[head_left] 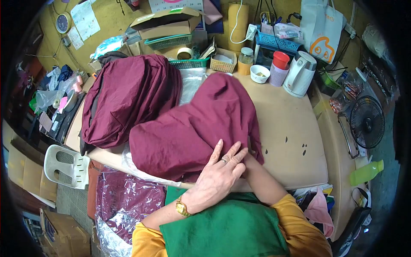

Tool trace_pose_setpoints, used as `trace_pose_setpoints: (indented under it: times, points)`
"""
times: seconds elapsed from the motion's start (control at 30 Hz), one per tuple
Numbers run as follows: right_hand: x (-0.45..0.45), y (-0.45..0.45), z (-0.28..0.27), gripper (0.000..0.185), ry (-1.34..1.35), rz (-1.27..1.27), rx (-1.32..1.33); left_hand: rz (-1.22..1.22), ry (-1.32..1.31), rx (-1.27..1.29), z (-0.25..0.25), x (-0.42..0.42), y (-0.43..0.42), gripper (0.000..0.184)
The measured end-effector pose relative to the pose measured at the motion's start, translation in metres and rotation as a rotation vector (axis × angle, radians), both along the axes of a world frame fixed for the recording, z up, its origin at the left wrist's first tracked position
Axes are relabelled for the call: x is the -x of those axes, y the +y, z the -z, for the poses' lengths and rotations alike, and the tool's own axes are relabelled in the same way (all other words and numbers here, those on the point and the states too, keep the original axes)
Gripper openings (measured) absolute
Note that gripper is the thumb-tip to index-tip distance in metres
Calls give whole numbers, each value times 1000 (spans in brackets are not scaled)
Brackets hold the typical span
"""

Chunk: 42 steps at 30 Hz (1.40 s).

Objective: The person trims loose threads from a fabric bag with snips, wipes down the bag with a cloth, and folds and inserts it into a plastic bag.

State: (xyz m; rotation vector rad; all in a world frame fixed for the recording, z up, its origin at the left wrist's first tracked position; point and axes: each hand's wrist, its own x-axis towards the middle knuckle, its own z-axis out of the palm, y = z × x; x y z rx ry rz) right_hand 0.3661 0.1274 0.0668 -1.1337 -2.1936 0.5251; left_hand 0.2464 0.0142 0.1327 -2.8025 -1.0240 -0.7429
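A maroon cloth piece (192, 124) lies bunched on the table in front of me. My left hand (222, 171), with a ring and a gold watch, rests on its near right part, fingers spread over the fabric. My right forearm (265, 182) reaches under the same cloth at its right edge; that hand is hidden inside. Left of this piece sits a thick folded stack of maroon cloth (128, 98). Green fabric (227, 227) covers my lap.
Along the table's back stand a white kettle (300, 74), a red-lidded cup (279, 68), a white bowl (260, 74), a jar (245, 61) and baskets. A fan (367, 122) and green bottle (366, 172) are at right. Plastic-wrapped maroon cloth (128, 197) lies below left, near a white chair (66, 166).
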Motion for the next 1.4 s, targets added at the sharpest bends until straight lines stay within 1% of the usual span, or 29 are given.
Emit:
trace_pose_setpoints:
  times: [0.03,0.1,0.13,0.2,0.27,0.3,0.33,0.4,0.5,0.57,0.6,0.63,0.67,0.73,0.77,0.8,0.87,0.9,0.93,0.97,1.0,1.03,1.07,1.1,1.13,1.27,1.3,1.33,1.4]
  points:
    - [1,15,-7,64,27,44,-11,0,1,-3,1,1,-2,28]
    - [2,34,-12,65,37,85,9,-125,-315,-132,3,8,-9,27]
    - [6,37,-12,66,34,89,16,-104,-425,-292,20,14,-12,27]
    - [12,38,-8,67,16,80,26,72,-448,-48,48,16,-5,29]
    - [17,36,-5,69,1,80,33,-162,-229,202,61,18,11,29]
    - [15,36,-7,69,11,90,34,-405,-15,754,55,24,23,32]
    - [11,35,-11,70,27,111,28,-415,-5,553,72,41,27,51]
    - [-7,32,-21,72,63,170,0,-435,-126,216,183,114,57,73]
    - [-31,25,-38,74,49,248,19,-747,-17,-162,100,102,54,34]
    - [-38,12,-52,75,-84,272,126,-747,-579,270,55,84,54,20]
    - [-37,6,-62,77,-325,303,174,-756,-534,-17,64,76,47,20]
    - [-36,-4,-62,80,-310,320,18,-798,-477,-314,73,69,42,20]
    - [-35,-9,-47,80,-304,323,12,-593,-781,-350,63,65,40,26]
    - [-41,-16,-11,71,427,392,-213,-615,-233,-286,75,78,36,30]
    - [-54,-15,-12,69,165,358,-226,-547,-29,-205,73,83,33,31]
    - [-65,-11,-17,66,-95,318,-239,-522,383,186,65,92,40,31]
    - [-57,8,-44,55,-418,161,464,-650,-236,472,25,66,34,28]
    - [-55,-10,-35,43,-175,312,38,-634,-470,266,20,58,30,26]
    - [-48,-10,-25,43,119,338,-441,-725,-281,136,28,62,22,31]
    - [-49,-15,-18,43,59,412,-447,-644,-226,72,33,66,22,34]
    - [-54,-17,-14,44,-41,405,-282,-565,-173,18,38,70,20,37]
    - [-55,-20,-21,45,-154,396,-122,-558,-89,191,48,72,26,38]
    - [-56,-13,-37,46,-289,305,186,-558,-84,199,55,71,23,38]
    - [-61,-11,7,43,-153,276,-23,-606,-71,302,58,69,26,37]
    - [-57,-7,16,40,-95,144,-68,-654,-61,411,54,64,27,37]
    - [-20,-52,28,30,-186,65,-199,-562,-91,286,64,50,18,24]
    - [-14,-63,29,30,-190,12,-158,-504,-195,198,69,45,16,18]
    - [-10,-75,27,31,-193,-39,-116,-446,-265,349,72,43,16,20]
    - [-8,-89,46,37,-51,-106,-17,-516,-162,294,88,47,22,24]
